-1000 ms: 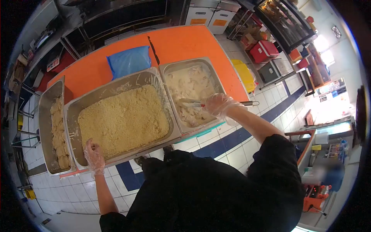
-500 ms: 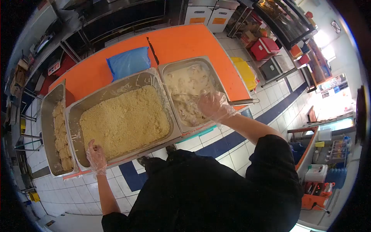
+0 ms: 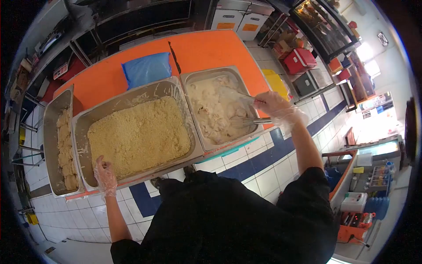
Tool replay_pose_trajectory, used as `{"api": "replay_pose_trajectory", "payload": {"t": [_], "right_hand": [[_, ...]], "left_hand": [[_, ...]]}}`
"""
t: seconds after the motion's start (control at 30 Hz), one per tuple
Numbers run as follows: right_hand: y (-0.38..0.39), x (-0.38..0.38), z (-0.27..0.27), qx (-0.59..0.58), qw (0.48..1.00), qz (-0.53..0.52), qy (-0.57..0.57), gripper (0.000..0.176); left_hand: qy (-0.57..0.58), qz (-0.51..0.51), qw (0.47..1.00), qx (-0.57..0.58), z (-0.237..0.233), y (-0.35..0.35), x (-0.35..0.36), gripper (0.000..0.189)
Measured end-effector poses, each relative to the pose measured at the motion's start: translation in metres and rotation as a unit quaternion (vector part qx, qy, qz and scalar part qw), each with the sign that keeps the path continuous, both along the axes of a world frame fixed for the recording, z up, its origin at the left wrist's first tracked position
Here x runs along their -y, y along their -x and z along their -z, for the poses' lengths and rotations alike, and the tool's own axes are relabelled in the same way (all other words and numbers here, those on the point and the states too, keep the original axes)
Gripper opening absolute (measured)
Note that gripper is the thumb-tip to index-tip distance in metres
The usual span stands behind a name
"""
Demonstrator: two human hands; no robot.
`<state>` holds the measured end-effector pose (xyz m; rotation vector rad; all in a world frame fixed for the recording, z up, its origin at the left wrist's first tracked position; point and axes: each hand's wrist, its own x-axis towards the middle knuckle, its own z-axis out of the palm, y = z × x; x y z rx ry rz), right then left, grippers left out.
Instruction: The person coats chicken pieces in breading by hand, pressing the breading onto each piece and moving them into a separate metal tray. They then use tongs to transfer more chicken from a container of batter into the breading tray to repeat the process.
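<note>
My left hand (image 3: 105, 177), in a clear plastic glove, rests at the near left corner of a deep metal pan (image 3: 193, 154). Its fingers are loosely bent and apart, with nothing visible in them. Pale crumb coating (image 3: 140, 136) fills that pan. My right hand (image 3: 274, 107), also gloved, is raised over the right rim of the batter pan (image 3: 187, 81). Its fingertips are closed on a pale, blurred thing that I cannot make out. Below it, a wire whisk (image 3: 246, 121) leans in the pale batter (image 3: 211, 101), its handle over the rim. Lumpy pieces lie in the batter.
A narrower metal pan (image 3: 52, 132) at the left holds several coated pieces (image 3: 66, 152). Behind the crumb pan, a blue plastic bag (image 3: 147, 70) lies on the orange table (image 3: 211, 48). A yellow bag (image 3: 276, 83) and a red cooler (image 3: 300, 60) stand beyond the table's right side.
My right hand has come up out of the batter and moved right, uncovering the whisk's wires. My left hand has barely shifted.
</note>
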<state>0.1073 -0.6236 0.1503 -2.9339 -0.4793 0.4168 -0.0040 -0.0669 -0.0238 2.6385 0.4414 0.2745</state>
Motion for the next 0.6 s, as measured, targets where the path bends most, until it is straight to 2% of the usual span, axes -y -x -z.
{"api": "replay_pose_trajectory", "payload": {"t": [0.03, 0.1, 0.17, 0.23, 0.3, 0.33, 0.4, 0.53, 0.6], "right_hand": [[0.000, 0.003, 0.001, 0.001, 1.000, 0.002, 0.001, 0.022], [0.001, 0.008, 0.004, -0.034, 0.997, 0.073, 0.002, 0.029], [0.010, -0.007, 0.006, -0.052, 0.995, 0.085, -0.024, 0.031], [0.008, -0.021, 0.008, -0.070, 0.992, 0.093, -0.052, 0.033], [-0.001, -0.028, 0.014, -0.150, 0.986, 0.002, 0.069, 0.035], [-0.008, -0.030, 0.020, -0.149, 0.986, 0.002, 0.068, 0.035], [-0.027, -0.033, 0.032, -0.128, 0.976, -0.098, 0.146, 0.035], [-0.056, -0.058, 0.024, -0.136, 0.970, -0.078, 0.186, 0.031], [-0.069, -0.073, 0.022, -0.097, 0.955, -0.114, 0.257, 0.029]], "left_hand": [[0.011, 0.002, 1.000, 0.007, 0.000, -0.002, 0.000, 0.035], [0.003, -0.001, 1.000, 0.012, -0.003, -0.001, 0.004, 0.035], [-0.007, -0.005, 1.000, 0.019, -0.003, -0.001, 0.005, 0.034], [0.032, -0.015, 0.999, 0.015, 0.005, -0.002, -0.001, 0.034], [0.015, -0.007, 0.999, 0.031, 0.015, -0.001, -0.006, 0.034], [-0.001, 0.003, 0.999, 0.044, 0.017, -0.001, -0.007, 0.034], [0.003, -0.002, 0.999, 0.041, 0.016, -0.002, -0.006, 0.034], [-0.004, 0.007, 1.000, 0.030, -0.008, -0.001, 0.008, 0.034], [-0.014, 0.001, 0.999, 0.031, -0.009, -0.002, 0.010, 0.034]]}}
